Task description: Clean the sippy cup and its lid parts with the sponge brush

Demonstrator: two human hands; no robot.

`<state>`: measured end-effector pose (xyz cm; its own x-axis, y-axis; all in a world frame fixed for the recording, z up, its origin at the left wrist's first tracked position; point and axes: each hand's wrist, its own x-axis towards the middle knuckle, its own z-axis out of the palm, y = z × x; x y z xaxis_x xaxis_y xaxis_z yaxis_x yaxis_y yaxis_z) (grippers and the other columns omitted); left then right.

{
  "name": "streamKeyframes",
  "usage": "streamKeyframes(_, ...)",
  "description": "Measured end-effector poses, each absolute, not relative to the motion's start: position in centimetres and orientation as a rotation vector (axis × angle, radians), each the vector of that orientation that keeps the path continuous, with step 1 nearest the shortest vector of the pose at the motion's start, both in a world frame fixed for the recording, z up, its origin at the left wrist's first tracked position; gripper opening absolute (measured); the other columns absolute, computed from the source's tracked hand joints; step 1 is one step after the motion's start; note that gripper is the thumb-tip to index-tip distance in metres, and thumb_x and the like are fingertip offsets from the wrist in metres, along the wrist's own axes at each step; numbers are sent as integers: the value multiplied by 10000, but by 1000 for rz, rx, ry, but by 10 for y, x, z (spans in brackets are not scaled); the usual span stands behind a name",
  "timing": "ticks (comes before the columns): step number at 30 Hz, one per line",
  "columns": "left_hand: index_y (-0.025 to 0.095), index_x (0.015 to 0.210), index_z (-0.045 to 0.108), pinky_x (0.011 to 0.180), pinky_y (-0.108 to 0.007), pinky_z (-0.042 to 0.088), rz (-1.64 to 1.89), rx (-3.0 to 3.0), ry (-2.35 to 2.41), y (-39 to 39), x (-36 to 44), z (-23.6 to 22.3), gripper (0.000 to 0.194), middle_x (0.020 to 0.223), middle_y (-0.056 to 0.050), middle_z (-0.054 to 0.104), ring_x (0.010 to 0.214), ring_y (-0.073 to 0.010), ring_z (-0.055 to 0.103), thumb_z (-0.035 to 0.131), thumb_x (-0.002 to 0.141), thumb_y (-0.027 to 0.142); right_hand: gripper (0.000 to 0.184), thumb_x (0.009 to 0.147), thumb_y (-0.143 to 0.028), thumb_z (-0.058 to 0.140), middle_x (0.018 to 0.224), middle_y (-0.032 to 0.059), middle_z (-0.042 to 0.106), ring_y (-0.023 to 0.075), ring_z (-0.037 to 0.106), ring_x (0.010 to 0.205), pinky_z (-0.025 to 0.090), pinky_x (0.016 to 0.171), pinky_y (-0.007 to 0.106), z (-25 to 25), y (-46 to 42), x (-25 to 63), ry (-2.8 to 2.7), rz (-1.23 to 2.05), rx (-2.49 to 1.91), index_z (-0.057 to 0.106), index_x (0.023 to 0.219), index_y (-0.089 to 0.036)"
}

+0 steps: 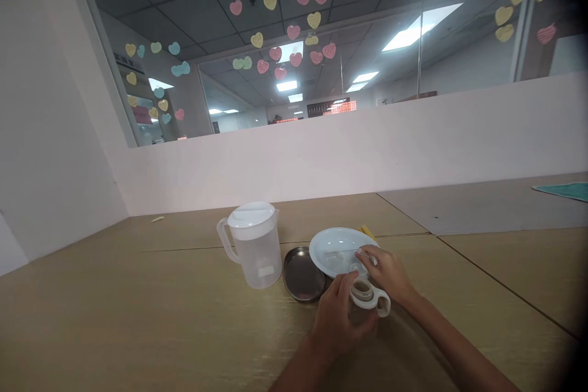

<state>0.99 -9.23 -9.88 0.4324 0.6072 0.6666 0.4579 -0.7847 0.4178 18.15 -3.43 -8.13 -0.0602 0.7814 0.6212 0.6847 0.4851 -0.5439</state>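
My left hand point(337, 315) is wrapped round a small clear jar with a white collar and a white loop handle point(383, 304). The jar's round mouth point(362, 289) is uncovered and faces up. Just behind it, my right hand point(383, 266) reaches over the right rim of a white oval plate point(342, 236). Its thumb and fingers are drawn together near a small clear piece point(357, 267), too faint to name. On the plate lies another clear, see-through item point(335, 257). Left of the plate, a round dark metal dish point(303, 275) rests on the table.
A clear plastic pitcher point(257, 257) with a white lid stands left of the metal dish. Something yellow point(367, 232) pokes out behind the plate. A teal cloth or sheet point(565, 190) lies far right on the table point(184, 318). A low white wall point(275, 165) with windows rises behind.
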Motion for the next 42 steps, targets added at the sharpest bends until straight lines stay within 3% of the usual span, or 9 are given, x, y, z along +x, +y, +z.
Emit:
streamKeyframes(9, 201, 1286, 374, 948, -388, 456, 1279, 2505, 945, -94, 9, -96, 639, 1207, -103, 537, 1112, -233, 523, 647, 721, 322, 411, 834, -559, 414, 588, 8, 582, 157, 508, 542, 355, 529, 252, -75, -44, 177, -1672, 30, -1315, 508, 620, -221)
streamKeyframes(17, 197, 1284, 374, 943, -380, 457, 1277, 2506, 938, -94, 10, -97, 639, 1185, -99, 546, 1095, -230, 528, 649, 719, 311, 375, 814, -582, 422, 731, 29, 613, 197, 575, 674, 367, 569, 275, -76, -41, 178, -1568, -49, -1411, 480, 721, -224)
streamKeyframes(25, 205, 1285, 381, 926, -377, 464, 1251, 2493, 946, -94, 10, -96, 651, 1159, -89, 550, 1063, -226, 534, 656, 703, 304, 402, 738, -627, 497, 635, 17, 536, 196, 521, 581, 332, 518, 289, -85, -32, 180, -1507, -201, -1490, 384, 676, -246)
streamKeyframes(29, 202, 1282, 374, 919, -380, 472, 1261, 2511, 953, -93, 10, -98, 649, 1157, -89, 553, 1056, -225, 537, 654, 706, 306, 395, 758, -621, 498, 676, 30, 556, 221, 537, 702, 345, 568, 296, -87, -31, 183, -1612, -288, -1394, 420, 672, -243)
streamKeyframes(34, 191, 1292, 357, 952, -389, 458, 1303, 2552, 973, -93, 12, -100, 645, 1207, -108, 523, 1118, -233, 512, 635, 727, 333, 372, 775, -603, 507, 726, 30, 583, 218, 518, 721, 358, 618, 310, -90, -30, 186, -1753, -346, -1312, 493, 710, -237)
streamKeyframes(42, 160, 1350, 308, 897, -393, 493, 1417, 2759, 1092, -91, 5, -104, 834, 1333, -183, 411, 1185, -287, 475, 613, 701, 585, 348, 838, -537, 455, 829, 53, 601, 215, 533, 787, 405, 701, 330, -101, -20, 189, -1781, -392, -1247, 622, 801, -234)
